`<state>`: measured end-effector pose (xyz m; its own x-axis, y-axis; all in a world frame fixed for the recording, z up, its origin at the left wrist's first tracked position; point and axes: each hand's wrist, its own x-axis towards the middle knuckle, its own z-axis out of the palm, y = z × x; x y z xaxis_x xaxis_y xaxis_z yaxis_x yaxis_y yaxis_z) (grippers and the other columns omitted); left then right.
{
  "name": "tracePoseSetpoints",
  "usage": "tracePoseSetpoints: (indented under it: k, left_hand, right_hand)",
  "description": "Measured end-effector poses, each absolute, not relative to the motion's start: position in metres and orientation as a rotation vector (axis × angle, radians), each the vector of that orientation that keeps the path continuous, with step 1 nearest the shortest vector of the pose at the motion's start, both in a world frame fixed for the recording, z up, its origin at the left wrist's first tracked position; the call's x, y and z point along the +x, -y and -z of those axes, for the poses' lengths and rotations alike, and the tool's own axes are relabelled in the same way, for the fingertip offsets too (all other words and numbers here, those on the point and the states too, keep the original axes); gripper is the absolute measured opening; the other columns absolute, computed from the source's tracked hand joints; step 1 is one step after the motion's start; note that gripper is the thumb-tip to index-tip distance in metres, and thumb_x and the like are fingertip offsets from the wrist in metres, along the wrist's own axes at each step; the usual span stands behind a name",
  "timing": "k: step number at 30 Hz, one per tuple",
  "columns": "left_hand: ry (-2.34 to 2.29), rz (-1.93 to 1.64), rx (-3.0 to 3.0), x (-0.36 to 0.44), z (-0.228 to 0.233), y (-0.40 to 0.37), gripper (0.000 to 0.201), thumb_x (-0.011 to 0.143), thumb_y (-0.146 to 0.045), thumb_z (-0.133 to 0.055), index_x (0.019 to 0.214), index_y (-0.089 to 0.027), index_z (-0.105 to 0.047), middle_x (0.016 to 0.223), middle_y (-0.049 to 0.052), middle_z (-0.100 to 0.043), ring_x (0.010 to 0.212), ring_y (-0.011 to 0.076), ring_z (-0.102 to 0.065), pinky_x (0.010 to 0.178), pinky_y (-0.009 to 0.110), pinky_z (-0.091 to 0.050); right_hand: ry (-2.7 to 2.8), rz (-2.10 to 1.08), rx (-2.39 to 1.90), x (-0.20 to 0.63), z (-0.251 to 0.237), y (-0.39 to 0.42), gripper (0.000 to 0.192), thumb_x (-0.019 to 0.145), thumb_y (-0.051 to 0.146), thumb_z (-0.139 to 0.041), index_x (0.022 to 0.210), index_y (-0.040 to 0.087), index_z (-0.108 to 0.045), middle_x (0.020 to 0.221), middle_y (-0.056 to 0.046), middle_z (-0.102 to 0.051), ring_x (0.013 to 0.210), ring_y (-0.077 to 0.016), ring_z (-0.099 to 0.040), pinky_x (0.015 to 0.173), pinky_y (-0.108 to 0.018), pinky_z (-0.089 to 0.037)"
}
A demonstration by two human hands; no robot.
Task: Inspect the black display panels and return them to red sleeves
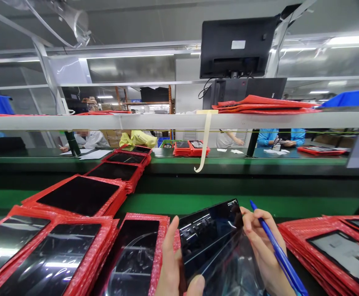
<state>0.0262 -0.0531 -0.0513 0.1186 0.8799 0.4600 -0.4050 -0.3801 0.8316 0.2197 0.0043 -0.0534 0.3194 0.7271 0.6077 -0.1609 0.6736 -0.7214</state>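
Panel: glossy black panel (210, 238), tilted, near centre
Left hand (174, 267): fingers pinching panel's near-left edge
Right hand (259, 242): fingers gripping blue pen (278, 250), touching panel's right edge

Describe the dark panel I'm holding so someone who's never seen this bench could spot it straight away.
Start at the green conveyor belt across the middle, then drop to the near edge, bottom centre. There the left hand and right hand, which also holds a blue pen, grip a glossy black panel. Unlike its neighbours lying in red bubble-wrap sleeves, it is bare, tilted, and raised off the bench.
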Motion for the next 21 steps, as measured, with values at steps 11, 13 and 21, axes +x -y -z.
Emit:
tracePoseSetpoints:
  k: [11,13,21]
  left_hand:
    - [-0.507,-1.418,1.262,0.012,0.06,0.045,0.043,0.078,-0.039,-0.063,0.12,-0.028,-0.056,0.116,0.006,-0.054,0.111,0.028,-0.049,0.102,0.042,-0.029]
    - [-0.424,-1.371,1.166,0.014,0.052,0.044,0.043,0.073,-0.04,-0.067,0.113,-0.029,-0.06,0.107,0.004,-0.054,0.106,0.0268,-0.049,0.099,0.041,-0.03]
    - [-0.376,-1.224,0.904,0.018,0.033,0.049,0.055,0.054,-0.031,-0.072,0.108,-0.027,-0.065,0.107,0.003,-0.054,0.111,0.029,-0.043,0.102,0.041,-0.024]
  right_hand:
    - [0.869,-0.832,-0.782,0.219,0.039,0.001,0.034,0.059,0.032,-0.085,0.081,0.027,-0.06,0.069,0.003,-0.061,0.107,-0.0223,-0.059,0.087,-0.027,-0.047]
    - [0.781,-0.896,-0.775,0.223,0.043,-0.001,0.037,0.057,0.03,-0.084,0.085,0.027,-0.061,0.073,0.003,-0.064,0.109,-0.0229,-0.06,0.085,-0.027,-0.051]
    - [0.604,-0.922,-0.797,0.227,0.055,-0.021,0.031,0.063,0.028,-0.078,0.088,0.026,-0.061,0.079,0.003,-0.07,0.082,-0.0196,-0.07,0.072,-0.03,-0.058]
